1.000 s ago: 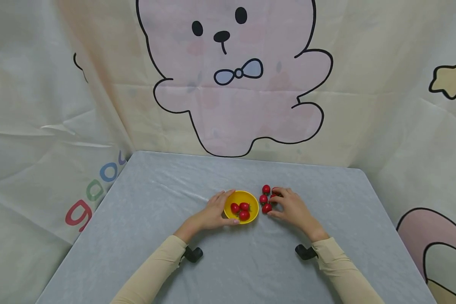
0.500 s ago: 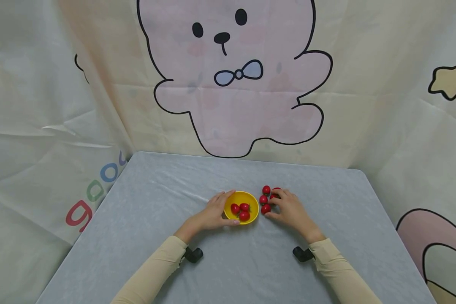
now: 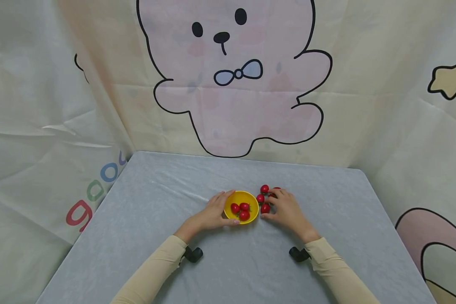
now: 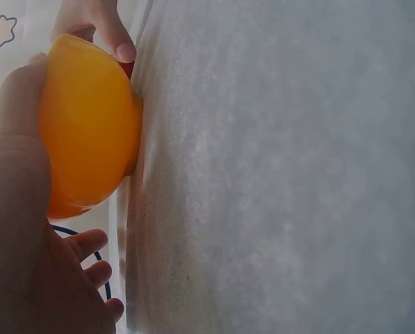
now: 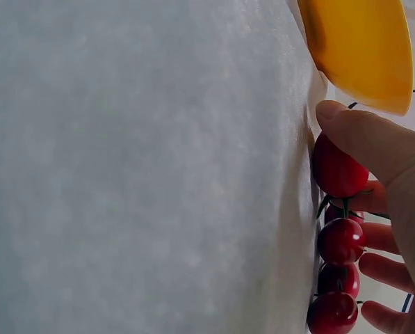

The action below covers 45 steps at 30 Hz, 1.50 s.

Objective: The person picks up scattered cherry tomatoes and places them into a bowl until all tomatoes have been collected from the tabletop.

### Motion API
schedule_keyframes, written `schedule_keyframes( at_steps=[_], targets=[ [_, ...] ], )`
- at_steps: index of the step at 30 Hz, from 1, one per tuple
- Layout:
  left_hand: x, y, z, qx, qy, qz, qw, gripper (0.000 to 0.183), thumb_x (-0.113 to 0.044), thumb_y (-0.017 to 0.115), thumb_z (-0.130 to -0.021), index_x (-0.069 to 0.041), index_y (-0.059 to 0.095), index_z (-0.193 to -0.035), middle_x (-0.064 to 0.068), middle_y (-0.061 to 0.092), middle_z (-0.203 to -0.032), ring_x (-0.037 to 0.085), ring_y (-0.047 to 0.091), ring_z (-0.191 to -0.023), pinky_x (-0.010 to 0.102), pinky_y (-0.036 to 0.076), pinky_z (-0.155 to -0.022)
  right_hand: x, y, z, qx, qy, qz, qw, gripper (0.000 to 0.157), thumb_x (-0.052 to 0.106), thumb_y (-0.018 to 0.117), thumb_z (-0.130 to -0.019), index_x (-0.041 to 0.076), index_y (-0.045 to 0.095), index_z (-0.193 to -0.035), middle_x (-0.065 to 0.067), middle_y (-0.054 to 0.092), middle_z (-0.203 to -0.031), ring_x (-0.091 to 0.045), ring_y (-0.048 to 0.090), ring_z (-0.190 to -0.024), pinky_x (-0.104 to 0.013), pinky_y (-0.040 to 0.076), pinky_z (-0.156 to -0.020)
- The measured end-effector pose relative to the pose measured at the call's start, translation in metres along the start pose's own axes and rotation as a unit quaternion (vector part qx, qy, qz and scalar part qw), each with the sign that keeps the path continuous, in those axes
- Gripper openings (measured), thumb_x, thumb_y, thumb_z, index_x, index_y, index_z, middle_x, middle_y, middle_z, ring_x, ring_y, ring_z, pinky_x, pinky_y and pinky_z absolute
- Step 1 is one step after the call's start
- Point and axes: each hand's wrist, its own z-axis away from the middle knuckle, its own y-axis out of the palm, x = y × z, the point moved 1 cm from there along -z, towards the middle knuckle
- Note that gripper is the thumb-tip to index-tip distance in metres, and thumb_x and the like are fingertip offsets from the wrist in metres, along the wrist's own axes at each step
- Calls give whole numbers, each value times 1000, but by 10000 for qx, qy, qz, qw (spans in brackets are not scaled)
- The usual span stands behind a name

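A yellow bowl (image 3: 229, 202) stands on the table with three red cherry tomatoes (image 3: 244, 215) in it. My left hand (image 3: 212, 213) holds it from the left, thumb at the near side and fingers at the far side. To the right of the bowl, several more cherry tomatoes (image 3: 264, 188) lie close together. My right hand (image 3: 286, 211) is over this group; its thumb and index finger are around the nearest cherry tomato (image 5: 339, 165), and the other fingers spread along the rest. Those fingers partly hide some tomatoes in the head view.
A pale grey-blue cloth covers the table (image 3: 175, 177). Cream curtains hang behind and at both sides, the back one printed with a pink bear (image 3: 243, 114). Black wrist mounts (image 3: 299, 254) sit under both sleeves.
My right hand has shifted slightly left toward the bowl, and the loose cherry tomatoes have moved left with it. The left hand and the bowl stay where they were.
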Motion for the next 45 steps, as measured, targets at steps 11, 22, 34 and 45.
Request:
schedule_keyframes(
  at_steps=[11, 22, 34, 45],
  targets=[
    [-2, -2, 0, 21, 48, -4, 10000, 106, -66, 69, -80, -24, 13, -159, 4, 25, -165, 32, 18, -153, 55, 12, -126, 0, -11, 0, -137, 136, -163, 9997, 48, 52, 85, -71, 15, 75, -100, -12, 62, -129, -33, 52, -121, -56, 45, -102],
    [0, 0, -1, -12, 25, 36, 10000, 105, -67, 68, -79, -25, 14, -159, 3, 26, -164, 33, 17, -153, 56, 13, -126, 3, -29, -5, -281, 164, -103, 9994, 49, 53, 83, -72, 15, 75, -102, -12, 62, -130, -32, 53, -120, -57, 45, -103],
    [1, 1, -1, -31, 83, -22, 10000, 106, -68, 68, -79, -24, 14, -159, 4, 26, -164, 33, 18, -153, 56, 14, -125, 14, -39, -13, -325, -2, -69, 9994, 49, 55, 82, -73, 16, 77, -103, -10, 63, -130, -31, 55, -120, -56, 47, -102],
    [3, 1, -2, -23, 117, -27, 9999, 106, -69, 67, -79, -24, 13, -159, 3, 25, -165, 33, 18, -153, 56, 15, -125, 28, -41, -21, -321, -134, -98, 9993, 46, 53, 82, -74, 18, 76, -103, -10, 63, -132, -32, 55, -122, -56, 46, -105]
  ],
)
